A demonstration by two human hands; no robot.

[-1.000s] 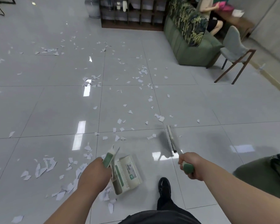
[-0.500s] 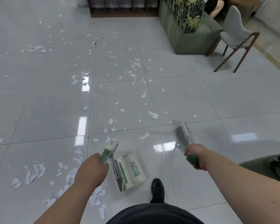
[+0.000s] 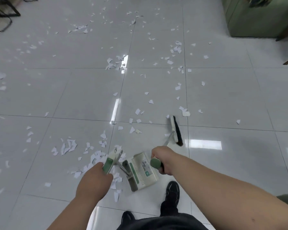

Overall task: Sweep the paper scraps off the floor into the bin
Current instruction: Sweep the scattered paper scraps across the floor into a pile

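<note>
Paper scraps (image 3: 68, 146) lie across the tiled floor (image 3: 223, 97). The densest pile sits just beside the left of the dustpan (image 3: 142, 170) and under your left hand (image 3: 94, 177). No bin is in view.

Step in hand: gathering, judged from the layout. Most scraps lie loose on the floor, and none can be confirmed inside the pan.

Next move: draw the broom head (image 3: 175, 130) back towards the pan so that it pulls the nearby scraps with it. Hold the pan flat to the floor so scraps do not slip beneath its lip.

1. Left hand: your fingers are wrapped round the green-and-white dustpan handle (image 3: 110, 161). The back of the hand hides the fingertips.
2. Right hand (image 3: 163, 159): your fingers are clenched round the green broom grip (image 3: 155, 163), just above the pan.
3. The pan rests on the floor between both hands, just ahead of your black shoe (image 3: 172, 191).
4. The broom head lies beyond the pan with its bristles on the floor, and loose scraps sit near its far end.

Farther out, scattered scraps reach the green sofa (image 3: 256, 19) and the black chair legs (image 3: 2, 19).
</note>
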